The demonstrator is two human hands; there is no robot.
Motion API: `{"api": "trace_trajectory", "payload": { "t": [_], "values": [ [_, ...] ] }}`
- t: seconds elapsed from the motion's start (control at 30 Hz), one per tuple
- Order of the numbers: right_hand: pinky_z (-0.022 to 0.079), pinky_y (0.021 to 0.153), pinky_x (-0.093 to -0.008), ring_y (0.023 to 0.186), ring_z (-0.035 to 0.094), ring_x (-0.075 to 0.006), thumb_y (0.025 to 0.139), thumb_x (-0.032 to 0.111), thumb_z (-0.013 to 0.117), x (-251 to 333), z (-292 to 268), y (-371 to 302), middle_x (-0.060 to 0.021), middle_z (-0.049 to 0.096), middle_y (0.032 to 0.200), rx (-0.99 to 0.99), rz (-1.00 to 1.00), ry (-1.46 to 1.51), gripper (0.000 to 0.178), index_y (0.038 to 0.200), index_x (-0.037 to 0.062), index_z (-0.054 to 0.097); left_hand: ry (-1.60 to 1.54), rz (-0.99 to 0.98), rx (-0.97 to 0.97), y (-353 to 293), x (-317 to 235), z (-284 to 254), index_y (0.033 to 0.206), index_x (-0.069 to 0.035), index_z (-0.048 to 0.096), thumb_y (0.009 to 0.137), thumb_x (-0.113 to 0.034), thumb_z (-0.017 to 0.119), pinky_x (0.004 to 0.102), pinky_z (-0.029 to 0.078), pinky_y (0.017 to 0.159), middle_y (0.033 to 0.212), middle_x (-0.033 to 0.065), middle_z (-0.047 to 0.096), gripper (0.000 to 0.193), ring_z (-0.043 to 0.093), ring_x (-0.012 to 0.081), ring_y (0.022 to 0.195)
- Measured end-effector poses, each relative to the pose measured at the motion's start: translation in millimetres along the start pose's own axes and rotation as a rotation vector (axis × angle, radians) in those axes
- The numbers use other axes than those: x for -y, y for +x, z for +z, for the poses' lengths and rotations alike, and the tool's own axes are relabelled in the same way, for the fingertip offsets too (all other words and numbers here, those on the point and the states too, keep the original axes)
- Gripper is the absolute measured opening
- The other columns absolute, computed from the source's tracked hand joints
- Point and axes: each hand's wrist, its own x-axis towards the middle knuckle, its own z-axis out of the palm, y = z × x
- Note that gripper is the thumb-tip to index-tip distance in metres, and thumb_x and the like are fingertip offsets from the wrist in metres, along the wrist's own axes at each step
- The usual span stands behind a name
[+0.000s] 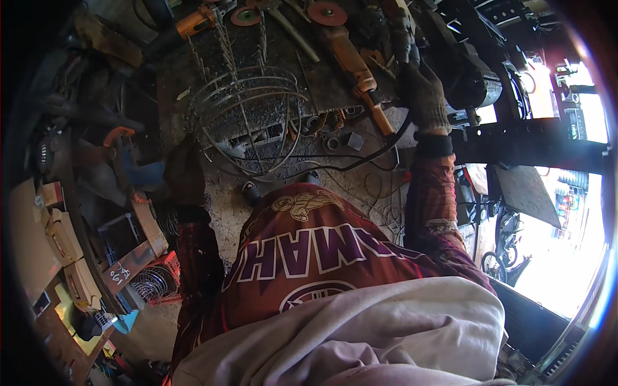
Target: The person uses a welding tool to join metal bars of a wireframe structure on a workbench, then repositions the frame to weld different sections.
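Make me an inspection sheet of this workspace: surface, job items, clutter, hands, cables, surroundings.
Surface: dark workbench, strewn with grey bits.
Job items: round wire frame; power tool at the right hand.
Clutter: orange grinder with a reddish disc; another orange tool at upper left.
Hands: right gloved, seemingly closed around the power tool; left hand in shadow by the frame's left side, grip unclear.
Cables: black cable curving near the bench's front edge.
Surroundings: boxes at left; two-wheeler by the bright opening at right.
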Motion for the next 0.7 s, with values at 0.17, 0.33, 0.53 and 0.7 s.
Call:
{"api": "trace_trajectory", "payload": {
  "t": [0.17,0.33,0.53,0.7],
  "values": [
    [0.056,0.069,-0.036,0.083,0.069,-0.0213,0.095,0.02,0.062,0,22,15,-0.0118,0.065,0.104,-0.109,0.094,-0.214,0.03,0.123,0.01,0.066,0.004,0.019,0.011,-1,6,-2,0.117,-0.006,0.074,0.093,-0.009,0.07,0.0357,0.054,0.093,0.113,0.0137,0.074,0.024,0.071,0.0263,0.106],
    [0.06,0.081,-0.0462,0.11,0.065,-0.0413,0.093,0.019,0.06,-27,14,32,-0.0197,0.052,0.141,-0.038,-0.575,-1.136,0.049,0.141,0.0124,0.05,-0.03,-0.026,0.01,-2,5,-1,0.116,-0.004,0.073,0.093,-0.009,0.069,0.0355,0.055,0.093,0.113,0.0138,0.074,0.023,0.072,0.0264,0.105],
    [0.06,0.085,-0.0497,0.118,0.06,-0.0477,0.094,0.018,0.056,-28,20,33,-0.019,0.045,0.15,-0.062,-0.652,-1.104,0.053,0.145,0.015,0.045,-0.025,0.042,-0.011,1,-2,-3,0.116,-0.004,0.074,0.093,-0.009,0.069,0.0351,0.055,0.092,0.113,0.014,0.074,0.023,0.072,0.0262,0.104],
    [0.057,0.083,-0.0533,0.115,0.061,-0.0483,0.097,0.027,0.054,-62,5,58,-0.0256,0.053,0.138,-0.08,-0.615,-1.05,0.054,0.148,0.0167,0.041,-0.002,-0.026,0.011,3,-5,-3,0.116,-0.008,0.074,0.091,-0.008,0.07,0.0348,0.055,0.09,0.111,0.013,0.074,0.025,0.072,0.0262,0.102]
  ]
}}
